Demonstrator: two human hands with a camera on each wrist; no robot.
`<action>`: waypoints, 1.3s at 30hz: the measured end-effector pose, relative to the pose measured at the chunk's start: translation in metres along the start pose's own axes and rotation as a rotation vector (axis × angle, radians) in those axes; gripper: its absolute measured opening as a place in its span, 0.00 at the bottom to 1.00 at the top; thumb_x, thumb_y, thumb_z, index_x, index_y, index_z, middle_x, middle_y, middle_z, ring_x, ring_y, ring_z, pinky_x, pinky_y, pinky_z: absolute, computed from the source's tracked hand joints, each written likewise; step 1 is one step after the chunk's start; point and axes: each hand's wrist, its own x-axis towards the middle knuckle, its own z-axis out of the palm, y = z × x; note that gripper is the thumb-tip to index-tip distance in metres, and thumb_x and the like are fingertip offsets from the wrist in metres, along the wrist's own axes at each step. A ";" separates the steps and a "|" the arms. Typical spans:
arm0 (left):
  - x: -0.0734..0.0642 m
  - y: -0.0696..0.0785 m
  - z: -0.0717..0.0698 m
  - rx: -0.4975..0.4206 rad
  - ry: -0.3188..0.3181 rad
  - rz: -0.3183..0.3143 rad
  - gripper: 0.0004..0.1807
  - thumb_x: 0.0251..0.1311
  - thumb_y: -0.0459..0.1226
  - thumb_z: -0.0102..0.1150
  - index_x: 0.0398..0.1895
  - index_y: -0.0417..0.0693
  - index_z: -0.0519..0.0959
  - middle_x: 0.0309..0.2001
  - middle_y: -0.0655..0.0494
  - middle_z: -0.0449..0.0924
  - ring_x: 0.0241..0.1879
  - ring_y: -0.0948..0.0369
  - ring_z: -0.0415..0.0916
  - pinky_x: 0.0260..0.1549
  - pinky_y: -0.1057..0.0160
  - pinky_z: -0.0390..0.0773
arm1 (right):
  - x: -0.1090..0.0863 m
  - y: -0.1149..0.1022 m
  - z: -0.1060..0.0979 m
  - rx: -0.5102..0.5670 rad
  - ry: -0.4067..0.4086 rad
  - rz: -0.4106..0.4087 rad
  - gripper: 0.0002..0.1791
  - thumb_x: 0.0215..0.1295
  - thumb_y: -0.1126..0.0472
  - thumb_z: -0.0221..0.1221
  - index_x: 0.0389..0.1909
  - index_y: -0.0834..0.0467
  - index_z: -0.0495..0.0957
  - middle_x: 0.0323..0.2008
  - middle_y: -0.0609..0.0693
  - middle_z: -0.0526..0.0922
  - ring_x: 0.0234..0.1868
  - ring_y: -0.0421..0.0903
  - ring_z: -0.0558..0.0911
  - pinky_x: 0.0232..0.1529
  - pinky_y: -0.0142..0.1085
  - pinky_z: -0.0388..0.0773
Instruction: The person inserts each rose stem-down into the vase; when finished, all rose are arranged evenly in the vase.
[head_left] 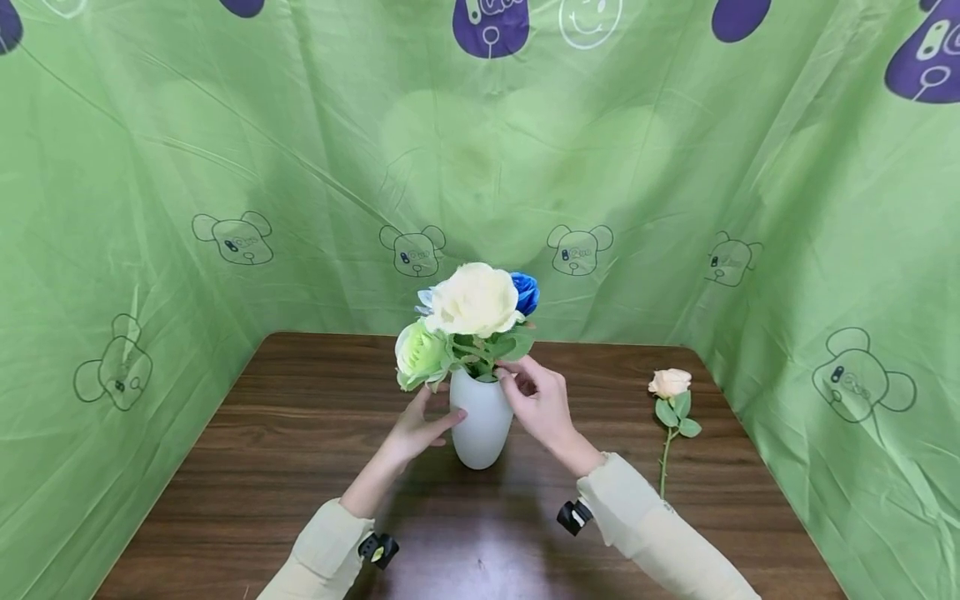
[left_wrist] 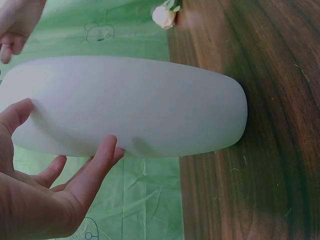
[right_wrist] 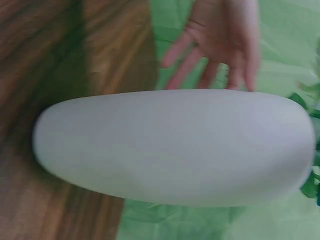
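Note:
A white vase [head_left: 480, 425] stands upright on the wooden table, holding a cream rose [head_left: 476, 300], a light green flower [head_left: 420, 354], a deep blue rose [head_left: 525, 293] and a paler blue bloom mostly hidden behind. My left hand [head_left: 418, 429] touches the vase's left side, fingers fairly straight and spread; its thumb and fingertips meet the white wall in the left wrist view. At the vase's mouth, my right hand [head_left: 542, 404] pinches a flower stem among the green leaves. Which bloom this stem bears is hidden. The right wrist view shows the vase wall [right_wrist: 175, 150] up close.
One peach rose [head_left: 670, 383] with a leafy green stem lies on the right side of the brown table [head_left: 315, 417]. Green cloth [head_left: 322, 167] with printed bear heads hangs around the back and both sides.

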 end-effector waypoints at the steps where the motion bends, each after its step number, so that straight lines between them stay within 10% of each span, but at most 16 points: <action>1: 0.000 0.000 0.000 -0.004 0.001 -0.002 0.31 0.50 0.45 0.62 0.56 0.50 0.63 0.52 0.42 0.66 0.44 0.46 0.70 0.30 0.51 0.77 | 0.003 -0.001 -0.003 0.025 0.032 0.004 0.07 0.50 0.73 0.57 0.29 0.59 0.78 0.17 0.44 0.75 0.15 0.36 0.68 0.13 0.27 0.64; 7: -0.001 0.001 0.000 -0.013 0.003 -0.002 0.30 0.50 0.44 0.62 0.56 0.50 0.63 0.51 0.44 0.67 0.43 0.48 0.71 0.31 0.51 0.77 | 0.035 -0.012 -0.020 0.350 0.105 0.112 0.10 0.51 0.82 0.51 0.33 0.71 0.75 0.25 0.48 0.77 0.22 0.41 0.71 0.20 0.27 0.67; 13: -0.001 0.000 0.000 -0.008 0.008 0.004 0.30 0.50 0.44 0.63 0.55 0.50 0.63 0.51 0.44 0.68 0.42 0.49 0.71 0.29 0.53 0.77 | 0.047 -0.018 -0.029 0.632 -0.242 0.247 0.15 0.54 0.77 0.51 0.44 0.75 0.70 0.38 0.47 0.78 0.38 0.42 0.74 0.39 0.31 0.73; 17: -0.002 0.000 0.001 -0.011 0.010 -0.004 0.29 0.50 0.44 0.63 0.55 0.50 0.63 0.51 0.44 0.68 0.43 0.49 0.71 0.30 0.53 0.77 | 0.043 -0.015 -0.027 0.600 -0.300 0.251 0.16 0.52 0.78 0.54 0.44 0.76 0.71 0.39 0.46 0.78 0.39 0.42 0.74 0.39 0.32 0.74; 26: 0.001 -0.001 0.000 0.000 -0.006 0.006 0.29 0.51 0.44 0.62 0.55 0.48 0.63 0.51 0.42 0.67 0.42 0.48 0.71 0.31 0.51 0.76 | 0.041 -0.036 -0.010 0.356 -0.137 0.112 0.11 0.47 0.82 0.57 0.33 0.71 0.75 0.26 0.45 0.73 0.31 0.39 0.69 0.32 0.28 0.70; 39: -0.001 -0.001 0.000 0.002 0.001 0.013 0.30 0.52 0.42 0.61 0.56 0.47 0.62 0.52 0.41 0.66 0.41 0.48 0.72 0.30 0.52 0.77 | 0.027 -0.034 0.001 0.236 -0.068 0.174 0.11 0.48 0.80 0.58 0.35 0.70 0.76 0.29 0.58 0.77 0.35 0.46 0.74 0.37 0.36 0.73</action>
